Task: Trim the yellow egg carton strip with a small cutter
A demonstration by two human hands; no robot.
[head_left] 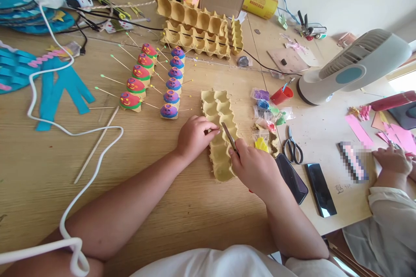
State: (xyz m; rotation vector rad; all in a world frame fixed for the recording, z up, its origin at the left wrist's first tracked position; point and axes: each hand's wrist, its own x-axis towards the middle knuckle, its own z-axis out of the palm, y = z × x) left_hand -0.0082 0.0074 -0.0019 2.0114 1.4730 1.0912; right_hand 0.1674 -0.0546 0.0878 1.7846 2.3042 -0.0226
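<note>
A yellowish egg carton (pixel 224 166) lies on the table before me, its cups facing up. My left hand (pixel 196 139) is closed at the carton's left edge, thumb and fingers pinched on its rim. Over the carton's right side, my right hand (pixel 256 169) is closed around a cutting tool (pixel 230 136) with a narrow metal blade. The blade points up and left over the cups. Its handle is mostly hidden in my hand, so I cannot tell whether it is scissors or a knife. A bit of red shows below that hand.
Two painted caterpillars, red-green (pixel 136 85) and purple-blue (pixel 172 96), stand at left with pins sticking out. More egg cartons (pixel 195 37) lie behind. At right are black-handled scissors (pixel 292 147), a phone (pixel 321 190), a fan (pixel 354 67) and another person's hand (pixel 394 160). A white cable (pixel 97 158) crosses the left.
</note>
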